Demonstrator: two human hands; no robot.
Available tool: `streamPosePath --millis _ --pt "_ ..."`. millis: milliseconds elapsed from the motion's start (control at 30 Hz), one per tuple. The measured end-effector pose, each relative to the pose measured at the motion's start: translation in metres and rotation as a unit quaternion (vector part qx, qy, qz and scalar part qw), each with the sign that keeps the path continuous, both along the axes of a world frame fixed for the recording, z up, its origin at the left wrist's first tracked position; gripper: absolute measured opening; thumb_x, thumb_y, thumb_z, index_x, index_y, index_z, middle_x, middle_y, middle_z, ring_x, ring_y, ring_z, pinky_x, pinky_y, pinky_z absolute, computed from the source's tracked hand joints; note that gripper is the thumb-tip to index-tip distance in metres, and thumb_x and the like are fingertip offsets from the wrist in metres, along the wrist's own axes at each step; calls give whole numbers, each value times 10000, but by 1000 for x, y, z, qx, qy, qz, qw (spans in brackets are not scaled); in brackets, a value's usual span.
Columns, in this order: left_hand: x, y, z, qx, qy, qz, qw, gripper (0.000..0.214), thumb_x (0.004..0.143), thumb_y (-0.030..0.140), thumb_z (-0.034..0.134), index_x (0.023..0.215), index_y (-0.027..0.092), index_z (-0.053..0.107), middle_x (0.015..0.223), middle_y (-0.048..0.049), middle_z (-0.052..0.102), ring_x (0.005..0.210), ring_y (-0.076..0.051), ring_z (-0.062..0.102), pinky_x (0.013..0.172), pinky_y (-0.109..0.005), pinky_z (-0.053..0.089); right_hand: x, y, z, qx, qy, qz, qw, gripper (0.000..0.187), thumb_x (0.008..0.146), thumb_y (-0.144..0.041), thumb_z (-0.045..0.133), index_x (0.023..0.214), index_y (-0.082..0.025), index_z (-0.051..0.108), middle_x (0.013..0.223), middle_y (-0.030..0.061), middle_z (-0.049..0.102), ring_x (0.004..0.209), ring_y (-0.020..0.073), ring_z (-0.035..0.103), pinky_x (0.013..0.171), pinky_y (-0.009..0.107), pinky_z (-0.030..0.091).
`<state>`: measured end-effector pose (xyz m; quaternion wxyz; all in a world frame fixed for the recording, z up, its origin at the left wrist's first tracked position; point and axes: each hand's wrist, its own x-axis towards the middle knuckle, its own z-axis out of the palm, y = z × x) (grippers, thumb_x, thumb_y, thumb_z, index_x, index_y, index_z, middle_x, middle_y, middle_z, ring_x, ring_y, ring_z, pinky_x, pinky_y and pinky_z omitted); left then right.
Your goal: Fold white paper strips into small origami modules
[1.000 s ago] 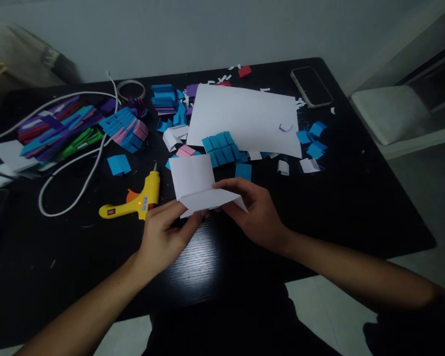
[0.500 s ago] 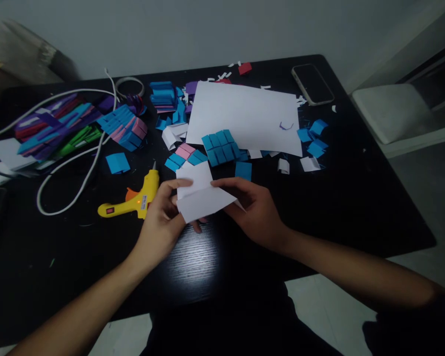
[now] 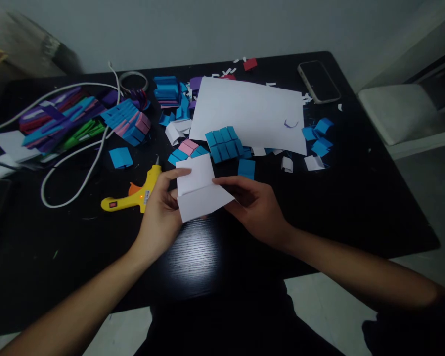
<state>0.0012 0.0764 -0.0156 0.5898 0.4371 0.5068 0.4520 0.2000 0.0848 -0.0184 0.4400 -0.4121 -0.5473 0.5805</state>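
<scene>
A folded piece of white paper (image 3: 195, 177) is held up over the near part of the table, its lower part creased and slanting to a point at the right. My left hand (image 3: 162, 202) grips its left side, thumb on the front face, the other fingers mostly hidden behind. At the right edge my right hand (image 3: 255, 207) pinches the paper near the crease. Just left of my left hand lies a yellow glue gun (image 3: 131, 200) with a small orange light. Beyond the paper sit a block of blue folded paper (image 3: 224, 143) and a flat blue piece (image 3: 246, 168).
A large white sheet (image 3: 248, 109) lies behind, with paper scraps around it. Bundles of coloured strips (image 3: 59, 118) and a looping white cable (image 3: 85, 184) occupy the left. A phone (image 3: 319, 81) rests at the far right corner, near a roll of tape (image 3: 133, 74) farther left.
The white paper has tilted a little more upright, showing more of its upper face. My left fingers beneath it are now more hidden. The whole view has shifted slightly.
</scene>
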Motion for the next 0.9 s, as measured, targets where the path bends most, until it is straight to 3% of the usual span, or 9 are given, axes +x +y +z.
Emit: streamPosePath --millis 467,600,700,900 --pt "-1 0 -1 12 25 8 1000 631 726 213 888 1224 214 500 794 -4 752 591 -197 761 564 -301 666 -2 -1 3 -16 11 -1 1000 298 857 -223 785 1143 -235 702 1159 54 733 1116 212 715 974 379 621" --pt "4 0 2 5 30 30 999 612 735 179 872 1221 208 502 789 0 772 565 -186 755 582 -304 671 -6 -1 1 -67 -9 -13 998 415 819 -308 835 1177 -220 645 991 42 749 879 189 750 755 316 646" --pt "6 -1 3 15 29 25 999 604 739 175 867 1216 204 497 817 -17 789 573 -184 760 587 -292 667 -7 -1 1 -96 -19 -13 995 402 822 -334 835 1145 -204 635 829 0 740 661 142 717 610 270 613" --pt "5 -3 -1 27 13 14 999 587 724 179 867 1189 222 511 785 -4 788 576 -203 763 575 -329 666 -5 0 2 -88 -5 -8 996 413 827 -391 822 1125 -196 613 821 -4 746 639 142 725 608 281 613"
